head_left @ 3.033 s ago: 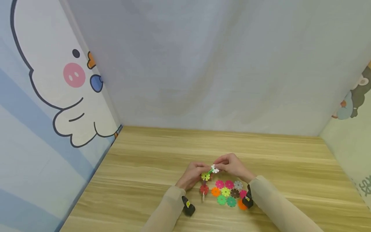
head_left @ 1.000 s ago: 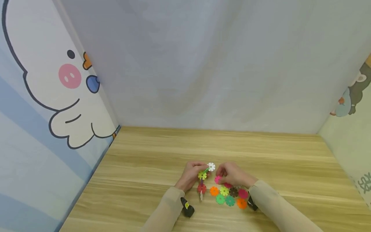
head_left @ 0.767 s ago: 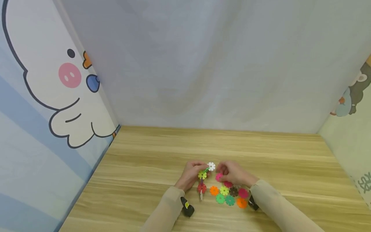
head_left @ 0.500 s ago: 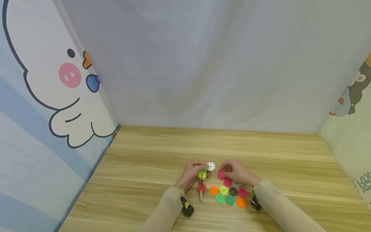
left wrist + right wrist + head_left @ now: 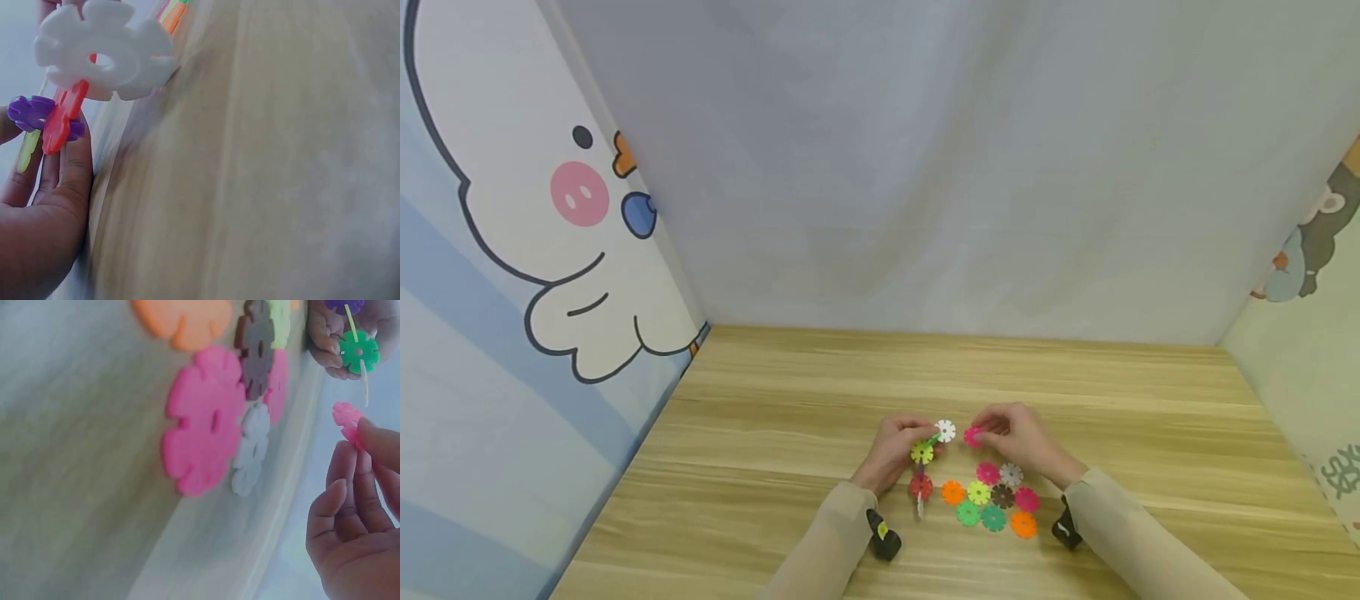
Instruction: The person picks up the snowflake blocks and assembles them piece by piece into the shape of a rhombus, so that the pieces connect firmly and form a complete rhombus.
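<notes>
My left hand [image 5: 891, 450] holds a chain of slotted plastic snowflake discs between thumb and fingers. A white disc [image 5: 945, 431] forms its far end, followed by a green disc [image 5: 359, 359], a yellow disc [image 5: 922, 452], a purple disc [image 5: 28, 111] and a red disc [image 5: 921, 487]. Another white disc [image 5: 119, 56] hangs at the near end. In my right hand [image 5: 1022, 437], thumb and fingertips pinch a loose pink disc [image 5: 972, 437]. It is level with the chain's white end, a small gap to the right of it.
Loose discs lie flat on the wooden table [image 5: 820, 375] below my right hand: a pink one [image 5: 988, 473], a grey one [image 5: 1011, 475], a brown one [image 5: 1003, 497], an orange one [image 5: 1023, 525] and several others. A grey curtain [image 5: 925, 208] closes off the table's back edge.
My right hand left the chain's white end, took a pink disc from the loose group, and lifted it up and away toward that end. My left hand has stayed nearly still with the chain.
</notes>
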{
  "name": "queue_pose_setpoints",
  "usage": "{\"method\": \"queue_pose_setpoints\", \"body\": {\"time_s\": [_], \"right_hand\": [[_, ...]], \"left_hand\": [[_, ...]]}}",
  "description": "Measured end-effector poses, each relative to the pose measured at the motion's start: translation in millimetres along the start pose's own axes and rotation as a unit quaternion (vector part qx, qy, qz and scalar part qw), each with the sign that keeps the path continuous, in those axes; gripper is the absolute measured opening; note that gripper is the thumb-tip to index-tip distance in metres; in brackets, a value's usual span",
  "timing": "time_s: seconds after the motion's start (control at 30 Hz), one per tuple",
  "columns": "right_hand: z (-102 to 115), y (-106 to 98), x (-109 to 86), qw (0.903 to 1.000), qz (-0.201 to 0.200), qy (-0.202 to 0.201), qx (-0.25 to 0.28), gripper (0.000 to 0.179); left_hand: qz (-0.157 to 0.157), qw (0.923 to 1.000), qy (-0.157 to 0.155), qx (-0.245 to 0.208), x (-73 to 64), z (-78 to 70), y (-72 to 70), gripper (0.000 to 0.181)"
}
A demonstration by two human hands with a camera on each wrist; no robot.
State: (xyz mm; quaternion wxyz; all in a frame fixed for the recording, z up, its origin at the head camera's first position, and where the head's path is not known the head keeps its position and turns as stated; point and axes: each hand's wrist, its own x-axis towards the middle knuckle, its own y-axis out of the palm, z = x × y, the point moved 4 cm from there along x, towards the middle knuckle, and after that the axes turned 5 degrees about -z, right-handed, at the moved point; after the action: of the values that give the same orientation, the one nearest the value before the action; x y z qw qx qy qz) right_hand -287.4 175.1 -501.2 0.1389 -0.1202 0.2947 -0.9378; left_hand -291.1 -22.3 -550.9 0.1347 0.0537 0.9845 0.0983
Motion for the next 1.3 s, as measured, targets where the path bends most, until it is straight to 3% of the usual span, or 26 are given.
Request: {"method": "queue_pose_setpoints", "body": {"time_s": [0.37,0.67,1.03,1.3], "right_hand": [[5,1,1.1,0.9998,-0.016,-0.002,0.007,0.007],[4,1,5.2,0.9995,-0.015,0.027,0.011,0.009],[7,1,15.2,0.9999,-0.012,0.005,0.001,0.009],[8,1,17.9,1.0,0.001,-0.005,0.003,0.007]], "left_hand": [[0.001,1.0,0.004,-0.001,-0.6,-0.9,-1.1,0.016],[0.004,1.0,0.001,-0.002,-0.1,-1.3,-1.8,0.016],[0.008,0.9999,-0.007,0.003,0.7,-0.4,-1.2,0.016],[0.018,0.9997,0.003,0.015,0.3,0.7,-0.7,0.014]]}}
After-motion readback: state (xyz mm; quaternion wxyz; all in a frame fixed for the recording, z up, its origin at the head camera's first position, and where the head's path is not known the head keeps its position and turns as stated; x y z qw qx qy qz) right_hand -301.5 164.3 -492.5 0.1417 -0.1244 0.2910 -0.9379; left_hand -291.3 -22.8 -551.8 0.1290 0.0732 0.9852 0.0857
